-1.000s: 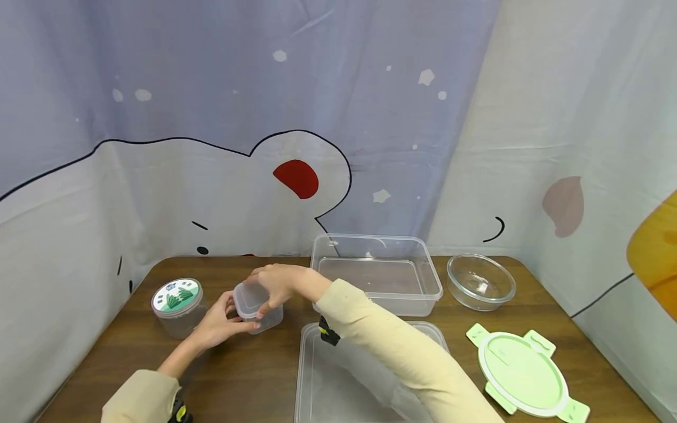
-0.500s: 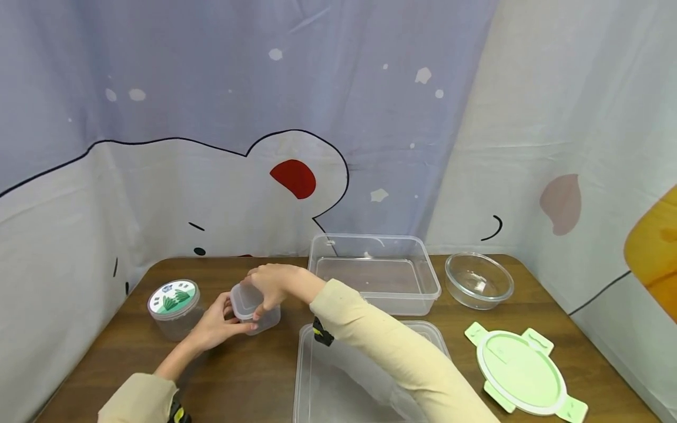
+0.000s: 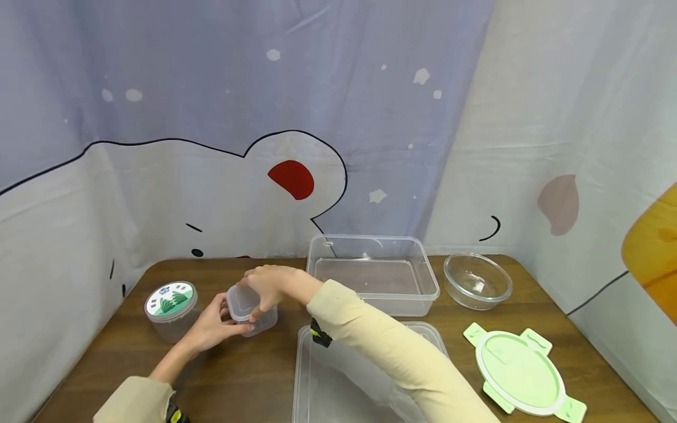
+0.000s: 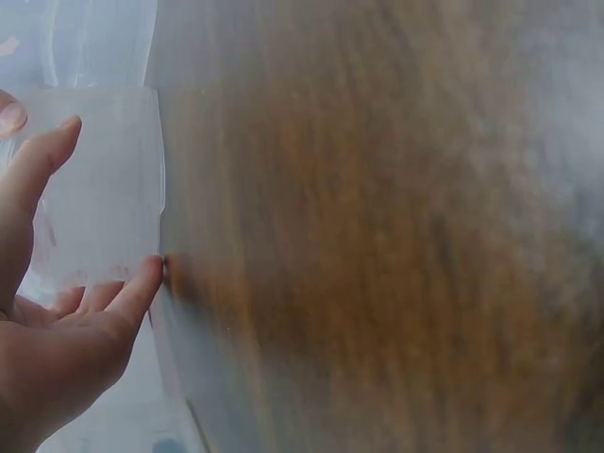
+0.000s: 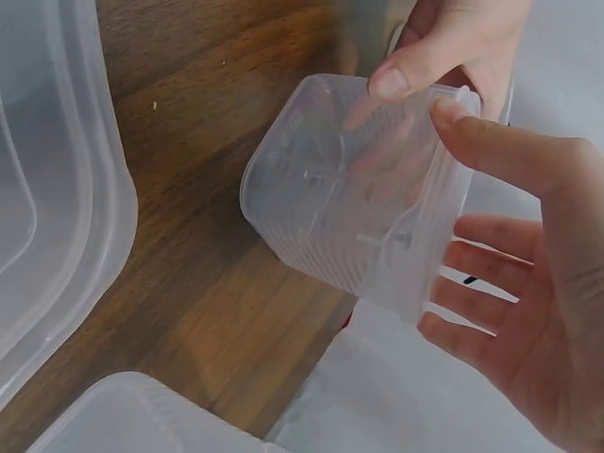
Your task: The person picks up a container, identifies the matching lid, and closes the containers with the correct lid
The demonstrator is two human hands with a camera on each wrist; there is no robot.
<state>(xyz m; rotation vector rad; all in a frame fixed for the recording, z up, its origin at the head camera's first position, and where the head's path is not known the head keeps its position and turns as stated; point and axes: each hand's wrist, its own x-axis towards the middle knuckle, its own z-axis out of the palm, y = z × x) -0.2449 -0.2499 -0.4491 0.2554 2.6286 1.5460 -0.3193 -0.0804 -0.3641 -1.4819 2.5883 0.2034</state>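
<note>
Between my two hands is a small square clear plastic food container (image 3: 264, 325) with a frosted lid (image 3: 240, 306) on top. My left hand (image 3: 211, 326) holds it from the left, the thumb along its front side. From above, my right hand (image 3: 268, 286) grips the lid's edge, with the thumb at the front and the other fingers behind. In the right wrist view, the ribbed container (image 5: 311, 189) shows nothing inside, and both thumbs touch near its rim. The left wrist view shows the flat lid (image 4: 104, 179) beside my left fingers.
A round tub (image 3: 171, 320) with a green-and-white label stands to the left. Behind my right arm is a large rectangular clear box (image 3: 370, 279); its large flat lid (image 3: 317, 382) lies in front. At right are a glass bowl (image 3: 478, 285) and a green clip lid (image 3: 520, 370).
The whole head view has shifted slightly, so everything appears a little further left. Both hands keep the same hold on the small container and its lid.
</note>
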